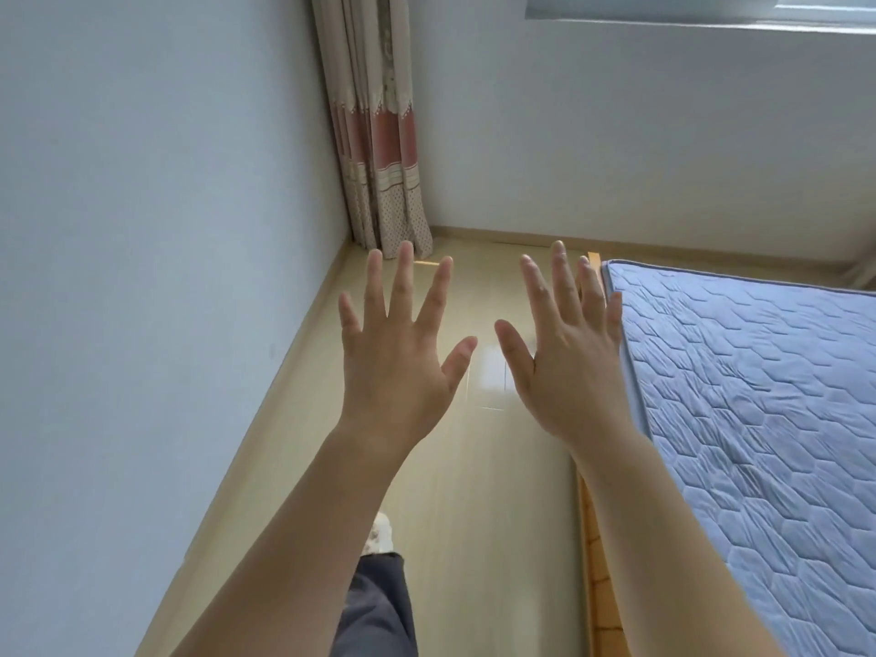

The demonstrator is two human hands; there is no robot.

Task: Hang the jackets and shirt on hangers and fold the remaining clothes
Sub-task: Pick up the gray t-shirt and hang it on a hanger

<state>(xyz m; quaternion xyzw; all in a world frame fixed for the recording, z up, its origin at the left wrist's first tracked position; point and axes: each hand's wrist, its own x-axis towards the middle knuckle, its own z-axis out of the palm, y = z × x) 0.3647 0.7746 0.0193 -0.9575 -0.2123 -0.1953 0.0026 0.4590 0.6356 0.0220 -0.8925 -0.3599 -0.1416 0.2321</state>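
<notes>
**Both hands empty & spread; no clothes in view**

Left hand (398, 367) and right hand (569, 372) are held out in front w/ backs toward the camera, fingers straight and fanned apart. Neither holds or touches anything. The hands sit side by side near centre frame, left at approx. 9 o'clock of centre and right at 3 o'clock, thumbs pointing toward each other w/ a gap between them. Fingertips point to 12 o'clock. Bare forearms run in from 7 and 5 o'clock.

Task progress: no jackets, shirt, hangers or other clothes show anywhere, so nothing can be seen as hung or folded. Going by this view alone, I can't tell whether the work hasn't begun or is all done. The empty, spread hands fit either.

Direction & long axis of the garments: can't tell, since none are in view.

Surroundings: a pale blue quilted mattress (758, 419) fills the 3 to 5 o'clock side, nothing lying on the part shown. A strip of its wooden bed frame (597, 585) edges it at 5 o'clock. A light wood floor (474, 514) runs beneath the hands. A patterned beige & pink curtain (379, 158) hangs in the corner at 12 o'clock. A plain white wall (142, 230) takes the 9 o'clock side, and a window edge (711, 7) shows at 1 o'clock. At 6 o'clock are the person's grey trouser leg (379, 609) and a white shoe (379, 533).
</notes>
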